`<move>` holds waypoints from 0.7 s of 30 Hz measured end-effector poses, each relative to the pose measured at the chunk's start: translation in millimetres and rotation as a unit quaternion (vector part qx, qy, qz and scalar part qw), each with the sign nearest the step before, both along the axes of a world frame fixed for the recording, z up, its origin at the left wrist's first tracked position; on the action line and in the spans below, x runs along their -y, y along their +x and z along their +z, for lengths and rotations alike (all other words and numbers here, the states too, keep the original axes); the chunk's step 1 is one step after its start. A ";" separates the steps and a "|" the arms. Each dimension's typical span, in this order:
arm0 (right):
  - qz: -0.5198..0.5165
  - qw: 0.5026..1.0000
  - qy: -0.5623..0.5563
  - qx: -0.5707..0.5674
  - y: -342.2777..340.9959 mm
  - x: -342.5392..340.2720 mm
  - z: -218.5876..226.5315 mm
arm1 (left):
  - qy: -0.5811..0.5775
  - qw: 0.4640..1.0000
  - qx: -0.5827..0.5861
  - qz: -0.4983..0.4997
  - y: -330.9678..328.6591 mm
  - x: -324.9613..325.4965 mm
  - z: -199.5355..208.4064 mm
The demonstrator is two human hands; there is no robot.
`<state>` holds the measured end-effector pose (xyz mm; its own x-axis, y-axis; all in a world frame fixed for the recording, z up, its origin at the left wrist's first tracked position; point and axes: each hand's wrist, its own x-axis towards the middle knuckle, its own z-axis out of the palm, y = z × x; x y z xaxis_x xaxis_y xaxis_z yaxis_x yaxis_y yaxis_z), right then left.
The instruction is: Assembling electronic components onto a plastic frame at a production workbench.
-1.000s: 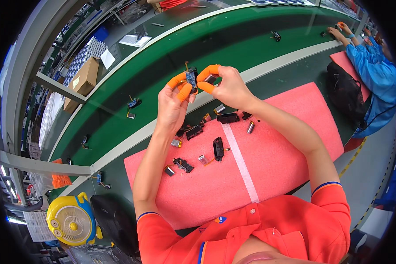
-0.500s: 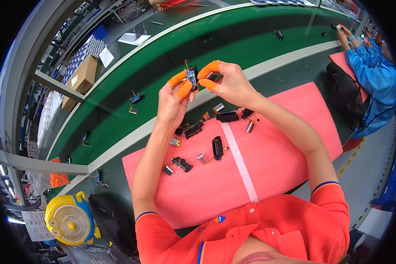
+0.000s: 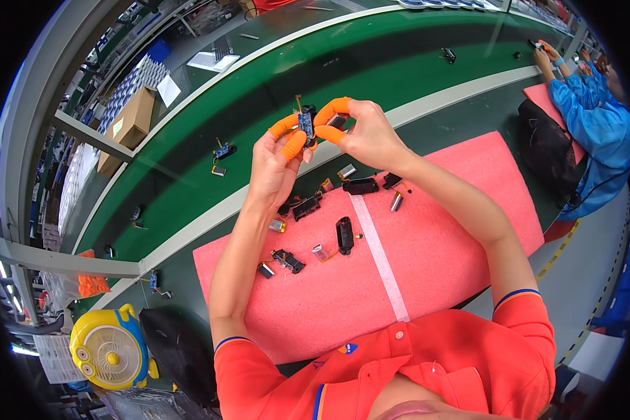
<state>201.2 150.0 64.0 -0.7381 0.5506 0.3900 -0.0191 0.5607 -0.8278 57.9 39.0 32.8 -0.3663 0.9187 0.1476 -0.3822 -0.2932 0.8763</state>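
Note:
My left hand [image 3: 278, 157], with orange finger cots, grips a small blue circuit board set in a black plastic housing [image 3: 306, 124]. A thin orange-brown strip sticks up from its top. Just right of it, my right hand [image 3: 364, 129], also in orange cots, pinches a small dark grey block [image 3: 337, 121] that looks like a battery cell; its fingertips meet the housing's edge. Below the hands, several black housings with wired silver batteries lie on a pink foam mat [image 3: 455, 231], among them an upright housing [image 3: 344, 236] and a silver battery [image 3: 320, 253].
Beyond the mat runs a green conveyor belt [image 3: 259, 91] with a pale rail, carrying spaced boards with batteries [image 3: 222, 150]. A yellow and blue fan [image 3: 112, 353] and a black bag [image 3: 178, 350] sit at the lower left. A co-worker in blue [image 3: 588, 126] works at the far right.
The parts on the belt have shifted slightly to the right and away. My hands stay almost in place, still holding the same pieces.

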 end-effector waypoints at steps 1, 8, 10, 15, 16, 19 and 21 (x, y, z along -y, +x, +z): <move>0.019 1.000 -0.010 0.004 0.8 -0.9 2.6 | 0.009 1.000 -0.007 0.003 -1.0 0.8 3.0; 0.091 0.996 -0.010 -0.019 -1.0 -9.1 -5.6 | 0.046 0.995 -0.076 0.055 7.6 -0.7 5.2; 0.091 0.996 -0.008 -0.021 -2.2 -8.5 -11.0 | 0.037 0.996 -0.055 0.059 8.1 -1.4 3.7; 0.085 0.995 -0.001 -0.057 -3.4 -7.9 -16.1 | 0.013 0.999 0.002 0.032 5.4 -2.3 2.1; 0.085 0.995 -0.001 -0.057 -3.4 -8.8 -15.6 | 0.013 0.999 0.002 0.032 5.6 -2.1 2.7; 0.129 0.985 -0.116 -0.026 -3.0 -13.4 -10.8 | 0.016 1.000 0.004 0.020 7.4 -1.7 5.7; 0.111 0.990 -0.088 -0.026 -0.7 -11.2 -8.3 | 0.014 1.000 0.001 0.019 7.5 -2.1 4.0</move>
